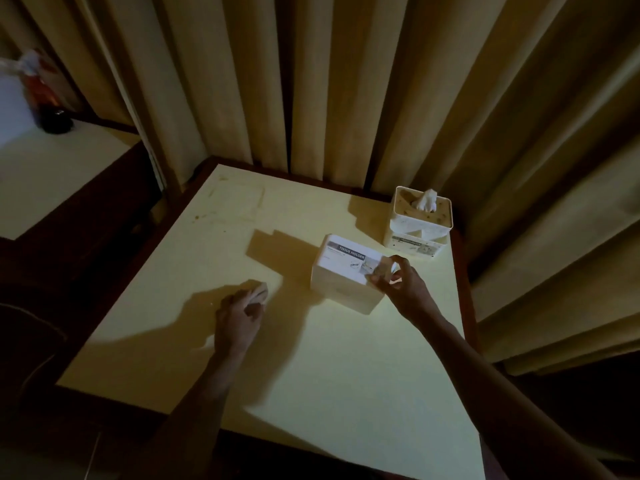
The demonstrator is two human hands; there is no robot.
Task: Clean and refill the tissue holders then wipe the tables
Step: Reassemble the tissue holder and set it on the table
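Observation:
A pale square table (311,358) with a dark wooden rim fills the middle of the view. A white box labelled "TISSUE HOLDER" (341,271) lies right of centre on it. My right hand (398,282) grips the box's near right corner with curled fingers. My left hand (239,317) holds a small pale wad, a cloth or tissue (259,294), pressed against the tabletop left of the box. A white tissue holder (420,223) with a tissue sticking up from its wooden lid stands at the table's far right corner.
Long beige curtains (329,81) hang right behind and to the right of the table. A second pale table (45,168) sits at the far left with a dark bottle (52,109) on it. Faint stains mark the far left of the tabletop.

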